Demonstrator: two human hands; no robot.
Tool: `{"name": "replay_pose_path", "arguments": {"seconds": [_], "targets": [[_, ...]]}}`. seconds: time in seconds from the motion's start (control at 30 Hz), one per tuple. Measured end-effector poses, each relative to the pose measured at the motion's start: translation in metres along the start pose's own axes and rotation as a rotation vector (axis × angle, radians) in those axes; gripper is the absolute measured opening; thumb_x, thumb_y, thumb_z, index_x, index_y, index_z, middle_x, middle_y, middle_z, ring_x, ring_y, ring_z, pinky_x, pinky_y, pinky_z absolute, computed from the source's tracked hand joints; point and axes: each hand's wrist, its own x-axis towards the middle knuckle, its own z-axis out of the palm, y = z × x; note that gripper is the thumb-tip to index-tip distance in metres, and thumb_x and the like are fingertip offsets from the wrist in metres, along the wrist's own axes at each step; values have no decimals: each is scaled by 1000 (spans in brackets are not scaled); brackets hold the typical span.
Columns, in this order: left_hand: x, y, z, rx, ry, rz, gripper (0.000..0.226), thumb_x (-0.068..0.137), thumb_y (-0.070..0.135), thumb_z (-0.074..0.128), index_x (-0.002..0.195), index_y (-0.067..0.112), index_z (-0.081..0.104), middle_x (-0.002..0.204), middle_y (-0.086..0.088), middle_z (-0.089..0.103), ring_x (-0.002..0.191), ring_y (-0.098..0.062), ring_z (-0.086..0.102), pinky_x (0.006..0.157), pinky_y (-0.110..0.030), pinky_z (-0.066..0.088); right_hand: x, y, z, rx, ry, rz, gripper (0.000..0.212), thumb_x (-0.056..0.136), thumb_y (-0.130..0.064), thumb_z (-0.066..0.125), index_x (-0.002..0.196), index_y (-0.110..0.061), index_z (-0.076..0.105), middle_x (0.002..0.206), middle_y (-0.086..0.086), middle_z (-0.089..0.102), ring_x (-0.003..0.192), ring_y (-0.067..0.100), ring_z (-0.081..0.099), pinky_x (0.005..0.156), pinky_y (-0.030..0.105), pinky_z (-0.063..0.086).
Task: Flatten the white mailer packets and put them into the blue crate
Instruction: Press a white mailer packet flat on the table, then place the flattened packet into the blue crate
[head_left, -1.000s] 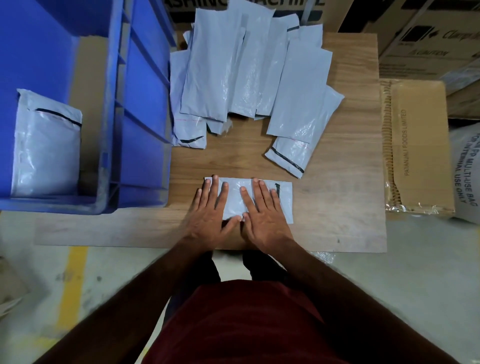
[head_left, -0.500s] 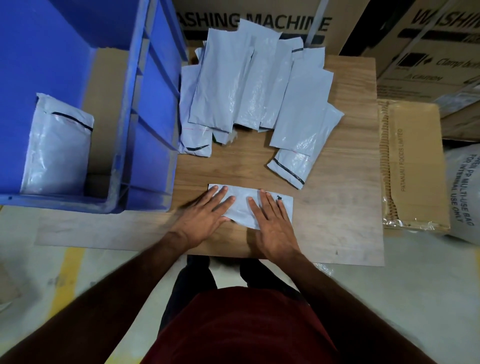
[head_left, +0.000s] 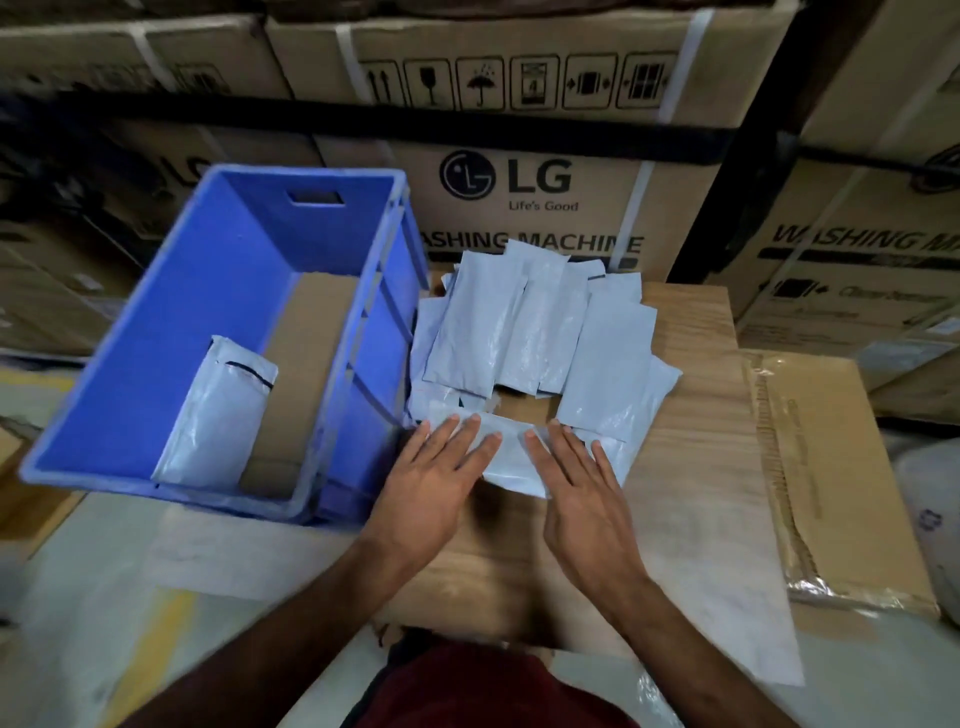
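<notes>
A white mailer packet (head_left: 511, 457) is held between both hands just above the wooden table (head_left: 691, 467), with a shadow under it. My left hand (head_left: 431, 483) grips its left end and my right hand (head_left: 582, 499) its right end. The fingers lie straight on top and the thumbs are hidden beneath. A pile of several white packets (head_left: 519, 322) is spread out behind it. The blue crate (head_left: 171, 322) stands to the left, with one packet (head_left: 218, 410) leaning inside against a cardboard sheet (head_left: 306, 364).
A flat cardboard box (head_left: 831, 493) lies to the right of the table. Stacked washing machine cartons (head_left: 540, 182) on dark racking stand close behind the table and crate. A white bag (head_left: 935, 525) sits at the far right edge.
Both hands stopped pressing the packet flat on the table and took it up by its ends, moving it away from me toward the pile. The view has tilted upward.
</notes>
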Motion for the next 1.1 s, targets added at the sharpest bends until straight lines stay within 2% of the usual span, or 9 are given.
{"name": "replay_pose_path", "arguments": {"seconds": [0.17, 0.4, 0.57, 0.67, 0.8, 0.93, 1.0, 1.07, 1.1], "targets": [[11, -28, -46, 38, 81, -25, 70, 78, 6, 31, 140, 20, 62, 144, -10, 59, 130, -30, 58, 113, -46, 36, 36, -23, -35, -8, 89, -64, 72, 87, -6, 32, 157, -23, 38, 162, 5, 37, 151, 23, 32, 124, 45, 18], [-7, -103, -96, 5, 134, -134, 69, 78, 8, 35, 142, 24, 54, 145, -7, 58, 133, -32, 53, 109, -50, 39, 99, -100, -65, 17, 158, -210, 73, 79, -18, 31, 150, -18, 50, 155, 11, 47, 142, 30, 47, 119, 48, 21], [-37, -194, -131, 42, 94, -153, 68, 81, 5, 42, 144, 28, 52, 150, -5, 54, 136, -34, 51, 104, -60, 43, 137, -186, -48, 36, 166, -289, 74, 74, -9, 36, 145, -17, 55, 151, 13, 52, 137, 31, 52, 118, 46, 23], [-51, -261, -140, 98, -45, -68, 73, 75, 2, 39, 143, 25, 50, 149, -9, 53, 135, -39, 52, 101, -63, 48, 152, -242, -19, 49, 120, -286, 81, 72, -8, 22, 146, -18, 54, 150, 13, 52, 138, 29, 52, 120, 48, 33], [-58, -342, -132, 197, -248, 107, 76, 71, 3, 33, 140, 21, 60, 148, -9, 54, 134, -38, 53, 99, -60, 51, 172, -304, 24, 59, -3, -240, 69, 79, -10, 28, 137, -20, 64, 140, 12, 62, 126, 27, 63, 105, 47, 50], [-43, -397, -108, 302, -341, 343, 56, 83, 8, 41, 128, 23, 70, 137, -7, 64, 123, -34, 63, 92, -53, 57, 184, -342, 60, 33, -87, -78, 70, 74, -9, 28, 131, -18, 69, 132, 13, 67, 110, 25, 71, 95, 37, 55], [-30, -414, -93, 319, -363, 498, 47, 90, 15, 41, 124, 25, 72, 133, -6, 67, 119, -31, 66, 96, -46, 55, 188, -352, 71, 86, -116, 39, 68, 83, -5, 30, 147, -10, 52, 149, 21, 50, 129, 32, 58, 108, 41, 46], [-16, -423, -78, 394, -400, 646, 45, 90, 20, 41, 116, 30, 76, 125, -1, 72, 112, -25, 70, 100, -43, 51, 191, -360, 81, 166, -327, 126, 71, 95, -5, 36, 162, -13, 14, 167, 19, 15, 152, 31, 25, 122, 41, 23], [-8, -427, -71, 435, -413, 705, 46, 88, 20, 40, 110, 33, 78, 120, 2, 74, 108, -23, 72, 98, -45, 53, 192, -364, 84, 220, -422, 218, 76, 97, -7, 40, 163, -17, 4, 169, 15, 7, 154, 29, 18, 122, 41, 20]]}}
